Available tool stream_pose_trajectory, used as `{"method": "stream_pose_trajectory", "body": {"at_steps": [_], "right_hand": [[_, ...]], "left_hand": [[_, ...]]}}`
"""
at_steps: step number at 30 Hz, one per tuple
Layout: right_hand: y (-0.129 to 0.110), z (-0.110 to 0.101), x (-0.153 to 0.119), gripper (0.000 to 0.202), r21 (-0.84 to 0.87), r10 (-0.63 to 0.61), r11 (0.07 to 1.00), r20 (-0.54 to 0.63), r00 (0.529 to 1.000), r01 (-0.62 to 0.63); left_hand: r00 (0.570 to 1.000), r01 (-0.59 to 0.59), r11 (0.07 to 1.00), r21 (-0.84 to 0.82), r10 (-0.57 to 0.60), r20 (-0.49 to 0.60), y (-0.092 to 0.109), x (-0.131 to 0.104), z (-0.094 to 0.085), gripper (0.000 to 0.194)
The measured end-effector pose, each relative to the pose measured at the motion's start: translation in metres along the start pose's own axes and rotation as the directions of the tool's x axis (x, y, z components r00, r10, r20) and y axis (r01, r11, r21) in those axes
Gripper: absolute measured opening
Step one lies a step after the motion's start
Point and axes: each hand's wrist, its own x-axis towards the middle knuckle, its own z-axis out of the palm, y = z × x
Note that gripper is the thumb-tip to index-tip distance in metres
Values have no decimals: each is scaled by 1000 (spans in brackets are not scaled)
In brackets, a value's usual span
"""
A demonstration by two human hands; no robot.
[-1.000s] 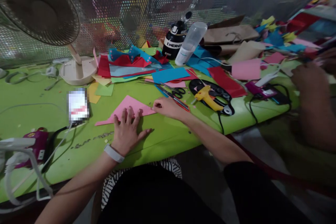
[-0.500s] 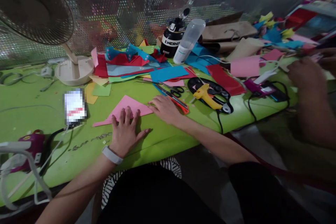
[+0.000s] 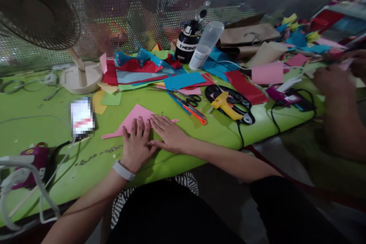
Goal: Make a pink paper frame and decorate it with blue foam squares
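Note:
A folded pink paper (image 3: 137,112) lies on the green table (image 3: 65,169), its peak pointing away from me and a thin tip at each side. My left hand (image 3: 136,143), with a pale band at the wrist, rests flat on its lower part, fingers spread. Beside it my right hand (image 3: 168,133) lies flat on the paper's right part, fingers stretched out, its thumb touching my left hand. Beyond my right hand are black-handled scissors (image 3: 193,101) and an orange cutter (image 3: 197,115).
A phone (image 3: 82,116) and a fan (image 3: 81,78) stand left. Behind are coloured papers (image 3: 183,80), a black bottle (image 3: 185,44) and a clear bottle (image 3: 207,42). A yellow glue gun (image 3: 227,106) lies right. Another person's hands (image 3: 334,80) work at far right.
My right hand has moved left and slightly nearer to me, onto the paper beside my left hand. The paper's right tip now shows beyond it. My left hand has barely moved.

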Motion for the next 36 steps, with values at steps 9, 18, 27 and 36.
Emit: {"method": "stream_pose_trajectory", "body": {"at_steps": [9, 18, 27, 36], "right_hand": [[-2, -2, -5, 90, 16, -2, 1000, 47, 999, 2], [4, 4, -9, 95, 31, -53, 998, 40, 998, 51], [10, -1, -18, 95, 35, 33, 999, 72, 997, -36], [19, -5, -31, 90, -75, 75, 995, 72, 995, -70]], "left_hand": [[998, 34, 999, -43, -32, 46, 3, -3, -2, 80], [997, 75, 993, -96, -75, -1, -14, -22, -2, 97], [987, 163, 987, -6, -163, 19, -42, -47, -10, 112], [981, 193, 981, 31, -192, -42, -44, -48, -12, 113]]}}
